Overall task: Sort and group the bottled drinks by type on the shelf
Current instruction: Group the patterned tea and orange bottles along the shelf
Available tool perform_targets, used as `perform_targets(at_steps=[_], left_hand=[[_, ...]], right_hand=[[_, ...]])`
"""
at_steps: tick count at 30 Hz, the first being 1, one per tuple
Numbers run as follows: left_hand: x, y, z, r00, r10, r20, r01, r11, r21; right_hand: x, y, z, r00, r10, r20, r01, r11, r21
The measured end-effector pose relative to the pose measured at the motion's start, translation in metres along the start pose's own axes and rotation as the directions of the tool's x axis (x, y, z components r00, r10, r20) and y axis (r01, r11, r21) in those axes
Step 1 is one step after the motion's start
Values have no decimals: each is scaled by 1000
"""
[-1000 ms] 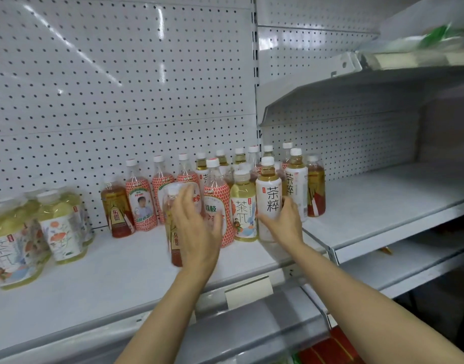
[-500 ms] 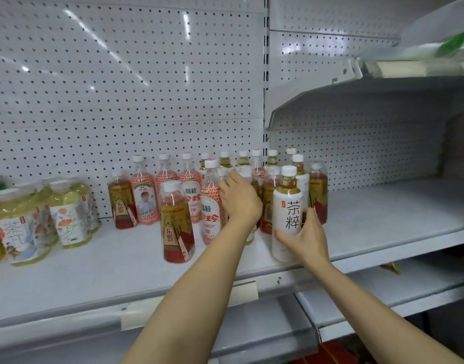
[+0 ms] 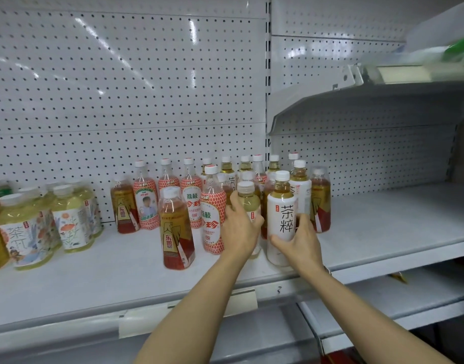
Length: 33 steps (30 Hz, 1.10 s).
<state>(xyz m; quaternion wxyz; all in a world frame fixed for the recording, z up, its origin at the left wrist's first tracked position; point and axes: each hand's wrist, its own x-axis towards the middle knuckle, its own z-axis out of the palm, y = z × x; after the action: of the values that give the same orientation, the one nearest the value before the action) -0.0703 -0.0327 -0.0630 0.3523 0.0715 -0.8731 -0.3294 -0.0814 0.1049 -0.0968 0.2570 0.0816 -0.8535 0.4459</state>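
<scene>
Left hand (image 3: 238, 229) fingers wrap a pale-green bottle (image 3: 248, 199); right hand (image 3: 301, 239) fingers hold the white-label bottle (image 3: 281, 219). Red-patterned bottle (image 3: 213, 214) crowds left of the fingers, amber bottles (image 3: 320, 203) behind.

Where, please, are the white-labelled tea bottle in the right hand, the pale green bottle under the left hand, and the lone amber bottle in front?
white-labelled tea bottle (image 3: 283, 219): head view, label middle.
pale green bottle (image 3: 248, 199): head view, shoulder.
amber bottle (image 3: 176, 232): head view, label.

Bottles standing grouped along one shelf (image 3: 383, 232)

A cluster of bottles (image 3: 252, 179) is crowding the middle against the pegboard (image 3: 120, 88); one eagle-label bottle (image 3: 176, 229) is standing alone before it, another group (image 3: 42, 222) is sitting far left, well apart.
</scene>
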Motion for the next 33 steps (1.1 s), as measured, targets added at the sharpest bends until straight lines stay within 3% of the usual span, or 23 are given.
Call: perform_targets(at_steps=[10,17,21,26,29,33], left_hand=[[-32,-13,-26,998,49,-27,-53,984,-168],[-46,-24,-61,981,24,-192,-51,989,-137],[-50,-31,-89,965,14,-261,-43,994,-105],[-52,-51,-128,951,-19,-309,-15,994,-106],[-51,-67,-151,940,-35,-340,-4,993,-115],[-42,-98,-184,934,-58,-353,22,994,-105]], right_hand=[[-3,-10,9,999,-43,-11,43,999,31],[-9,-14,5,999,-31,-12,30,999,-32],[-21,-17,8,993,-59,-105,44,990,-133],[-46,-42,18,942,-220,-255,159,958,-238],[-64,-64,35,931,-305,-201,268,944,-192],[-82,-105,73,961,-275,28,272,959,81]])
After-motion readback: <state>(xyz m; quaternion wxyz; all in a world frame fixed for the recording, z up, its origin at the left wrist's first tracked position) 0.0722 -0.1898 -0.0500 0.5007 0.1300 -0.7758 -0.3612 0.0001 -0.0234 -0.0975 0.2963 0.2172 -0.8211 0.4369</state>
